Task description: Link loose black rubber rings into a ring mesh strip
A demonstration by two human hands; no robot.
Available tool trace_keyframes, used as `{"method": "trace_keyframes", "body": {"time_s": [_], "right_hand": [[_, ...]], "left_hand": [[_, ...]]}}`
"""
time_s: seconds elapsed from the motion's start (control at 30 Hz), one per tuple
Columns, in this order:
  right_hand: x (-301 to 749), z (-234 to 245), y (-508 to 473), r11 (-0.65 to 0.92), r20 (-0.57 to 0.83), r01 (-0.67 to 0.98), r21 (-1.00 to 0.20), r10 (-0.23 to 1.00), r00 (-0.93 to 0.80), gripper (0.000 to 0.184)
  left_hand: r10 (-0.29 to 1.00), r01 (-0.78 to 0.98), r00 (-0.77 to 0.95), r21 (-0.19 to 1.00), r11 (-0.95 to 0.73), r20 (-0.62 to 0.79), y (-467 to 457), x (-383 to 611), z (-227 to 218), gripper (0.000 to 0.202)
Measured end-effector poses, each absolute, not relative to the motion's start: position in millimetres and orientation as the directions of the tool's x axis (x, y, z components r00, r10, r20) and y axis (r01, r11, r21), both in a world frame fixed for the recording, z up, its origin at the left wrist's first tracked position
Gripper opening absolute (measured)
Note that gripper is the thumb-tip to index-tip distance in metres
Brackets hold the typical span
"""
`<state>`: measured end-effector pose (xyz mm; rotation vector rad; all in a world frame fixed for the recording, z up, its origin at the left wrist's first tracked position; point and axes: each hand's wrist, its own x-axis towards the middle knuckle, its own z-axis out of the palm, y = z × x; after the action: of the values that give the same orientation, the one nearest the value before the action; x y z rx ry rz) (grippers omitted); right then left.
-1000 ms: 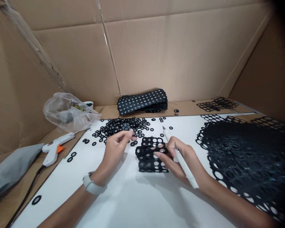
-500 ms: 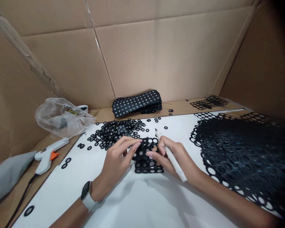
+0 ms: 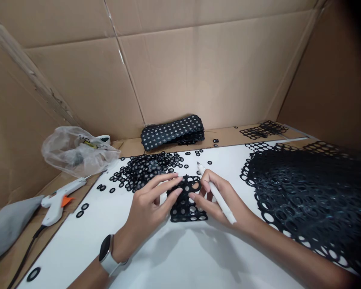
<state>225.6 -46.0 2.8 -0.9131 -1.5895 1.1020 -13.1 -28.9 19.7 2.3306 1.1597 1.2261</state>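
A small black ring mesh [image 3: 186,204] lies on the white board in front of me, some of its holes filled with grey-centred discs. My left hand [image 3: 152,200], with a watch on its wrist, grips the mesh's left side, fingertips and thumb resting on it. Tucked in my right hand [image 3: 219,192] is a white pen [image 3: 221,200], its dark tip pointing up and away from the mesh. The thumb of that hand touches the mesh's right side; some of its other fingers are partly hidden. Just beyond my left hand spreads a pile of small black rings [image 3: 144,168].
A big heap of black ring mesh [image 3: 303,196] covers the right side. Behind lies a folded dotted black piece [image 3: 173,132]. At left are a white glue gun [image 3: 58,198] with a cord, a clear plastic bag [image 3: 78,150] and a grey cloth-like item [image 3: 12,224]. Cardboard walls [image 3: 213,72] surround the board.
My left fingers have spread a little over the mesh, with thumb and forefinger further apart. The right hand and pen have shifted only slightly. The view has tilted a bit.
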Motion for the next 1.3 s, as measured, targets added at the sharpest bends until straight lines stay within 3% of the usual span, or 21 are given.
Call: {"method": "trace_keyframes", "body": {"time_s": [0.23,0.57,0.83,1.0,1.07,1.2,1.3], "right_hand": [[225,-1,-46,0.322,0.301,0.042,-0.946,0.917,-0.260,0.033],[216,-5,-55,0.336,0.296,0.144,-0.931,0.924,-0.240,0.032],[211,3,-62,0.373,0.332,0.189,-0.908,0.918,-0.218,0.035],[213,5,-66,0.378,0.341,0.160,-0.912,0.915,-0.217,0.036],[213,6,-68,0.375,0.344,0.132,-0.917,0.915,-0.211,0.037],[214,6,-65,0.372,0.346,0.126,-0.920,0.919,-0.191,0.036],[217,5,-59,0.369,0.351,0.113,-0.923,0.924,-0.151,0.037]], "left_hand": [[0.758,0.452,0.444,0.611,-0.650,0.478,-31,-10,15,0.033],[0.832,0.424,0.425,0.733,-0.532,0.358,-35,-3,21,0.023],[0.912,0.371,0.345,0.860,-0.350,0.223,-36,3,25,0.038],[0.961,0.363,-0.019,0.897,-0.251,0.276,4,-26,18,0.041],[0.944,0.409,-0.084,0.875,-0.259,0.319,21,-45,17,0.035],[0.910,0.532,-0.072,0.788,-0.311,0.408,25,-60,25,0.046],[0.875,0.520,0.158,0.714,-0.468,0.458,7,-49,33,0.043]]}}
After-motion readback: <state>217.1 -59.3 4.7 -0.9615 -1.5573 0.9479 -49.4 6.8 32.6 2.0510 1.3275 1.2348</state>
